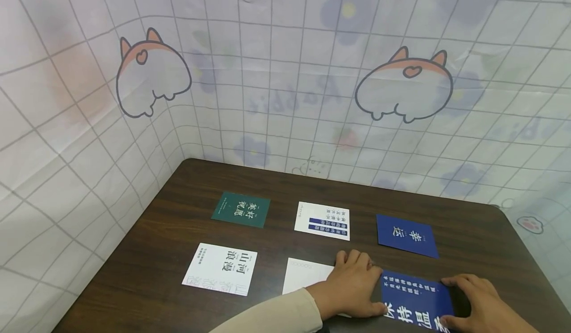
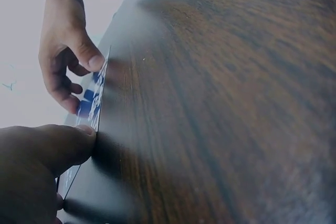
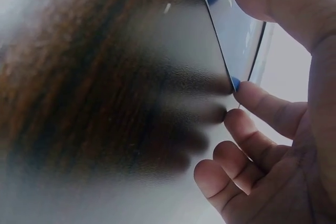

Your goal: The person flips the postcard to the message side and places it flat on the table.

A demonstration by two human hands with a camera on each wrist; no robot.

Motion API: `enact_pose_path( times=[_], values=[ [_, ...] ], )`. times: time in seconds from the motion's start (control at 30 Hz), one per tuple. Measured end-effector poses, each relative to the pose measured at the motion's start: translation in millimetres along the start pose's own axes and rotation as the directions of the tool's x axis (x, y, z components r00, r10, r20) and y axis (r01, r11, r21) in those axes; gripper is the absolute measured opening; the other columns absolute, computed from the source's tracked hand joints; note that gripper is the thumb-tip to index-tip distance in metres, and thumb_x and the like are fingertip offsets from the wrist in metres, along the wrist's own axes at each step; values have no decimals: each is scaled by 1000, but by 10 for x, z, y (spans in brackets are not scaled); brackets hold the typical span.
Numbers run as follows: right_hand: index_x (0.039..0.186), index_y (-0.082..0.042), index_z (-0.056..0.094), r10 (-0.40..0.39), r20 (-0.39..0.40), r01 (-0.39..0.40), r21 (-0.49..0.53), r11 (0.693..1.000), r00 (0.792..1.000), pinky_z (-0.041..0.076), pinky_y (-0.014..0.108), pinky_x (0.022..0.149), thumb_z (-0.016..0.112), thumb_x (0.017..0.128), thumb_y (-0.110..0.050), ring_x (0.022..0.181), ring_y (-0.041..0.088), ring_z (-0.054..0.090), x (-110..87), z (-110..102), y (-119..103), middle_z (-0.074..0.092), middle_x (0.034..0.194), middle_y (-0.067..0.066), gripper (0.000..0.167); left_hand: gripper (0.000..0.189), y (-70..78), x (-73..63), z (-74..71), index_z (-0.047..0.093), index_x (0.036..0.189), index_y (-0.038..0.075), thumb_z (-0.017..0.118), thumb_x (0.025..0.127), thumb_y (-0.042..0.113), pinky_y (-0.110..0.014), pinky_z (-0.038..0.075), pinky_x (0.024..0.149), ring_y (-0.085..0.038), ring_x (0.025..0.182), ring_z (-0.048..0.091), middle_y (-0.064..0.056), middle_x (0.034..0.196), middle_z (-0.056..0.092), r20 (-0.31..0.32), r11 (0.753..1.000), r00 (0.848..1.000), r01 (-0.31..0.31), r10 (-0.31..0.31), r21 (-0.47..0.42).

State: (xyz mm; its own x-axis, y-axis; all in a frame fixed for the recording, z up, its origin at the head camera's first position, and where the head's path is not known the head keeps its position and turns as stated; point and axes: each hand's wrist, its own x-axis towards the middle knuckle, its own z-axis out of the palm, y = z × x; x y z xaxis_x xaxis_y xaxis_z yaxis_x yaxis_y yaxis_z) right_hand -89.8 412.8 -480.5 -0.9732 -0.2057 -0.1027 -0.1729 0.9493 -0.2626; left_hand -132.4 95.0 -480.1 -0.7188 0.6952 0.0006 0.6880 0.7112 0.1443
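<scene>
A blue card (image 1: 417, 296) with white characters lies at the front right of the table, between the two hands. My left hand (image 1: 350, 286) holds its left end, the thumb at the near corner and fingers by the far one. That hand also covers part of a white card (image 1: 308, 276) next to it. At the blue card's other end, my right hand (image 1: 479, 303) has its thumb on the near corner and index finger at the far corner. In the right wrist view the right hand's other fingers (image 3: 231, 158) curl beside the card, close over the tabletop.
Behind the hands lie a dark blue card (image 1: 407, 235), a white card with blue bars (image 1: 322, 220) and a green card (image 1: 241, 209). A white card with black characters (image 1: 220, 268) lies at front left. A patterned curtain (image 1: 276, 75) borders the brown table (image 1: 147, 253).
</scene>
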Motion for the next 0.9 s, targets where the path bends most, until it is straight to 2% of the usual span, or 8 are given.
enact_pose_path(
  times=[0.47, 0.67, 0.8, 0.9],
  values=[
    [126, -2, 58, 54, 84, -59, 58, 997, 995, 43, 71, 87, 94, 67, -46, 112, 50, 50, 45, -37, -11, 58, 122, 21, 81, 84, -3, -1, -30, 53, 147, 28, 65, 81, 78, -39, 29, 90, -10, 114, 39, 9, 126, 50, 9, 1000, 1000, -1, 1, -8],
    [126, 1, 56, 94, 124, -105, 87, 991, 988, 44, 69, 88, 95, 66, -45, 110, 45, 52, 72, -51, -35, 59, 120, 20, 85, 79, -7, 15, -22, 56, 141, 29, 67, 80, 77, -38, 29, 88, -10, 111, 38, 9, 123, 50, 1, 1000, 1000, 4, -4, -22],
    [128, 4, 54, 120, 153, -137, 106, 985, 981, 44, 69, 89, 95, 66, -46, 109, 44, 53, 86, -53, -56, 59, 120, 21, 89, 74, -8, 20, -13, 58, 136, 29, 69, 79, 76, -38, 29, 87, -10, 108, 38, 10, 118, 51, -20, 999, 1000, 10, -11, -34],
    [129, 6, 52, 123, 162, -146, 138, 980, 979, 44, 68, 91, 96, 65, -45, 106, 39, 55, 90, -54, -65, 60, 119, 19, 93, 70, -5, 19, -11, 58, 133, 30, 71, 79, 73, -38, 28, 86, -9, 104, 38, 11, 114, 51, -43, 999, 999, 16, -18, -49]
  ],
)
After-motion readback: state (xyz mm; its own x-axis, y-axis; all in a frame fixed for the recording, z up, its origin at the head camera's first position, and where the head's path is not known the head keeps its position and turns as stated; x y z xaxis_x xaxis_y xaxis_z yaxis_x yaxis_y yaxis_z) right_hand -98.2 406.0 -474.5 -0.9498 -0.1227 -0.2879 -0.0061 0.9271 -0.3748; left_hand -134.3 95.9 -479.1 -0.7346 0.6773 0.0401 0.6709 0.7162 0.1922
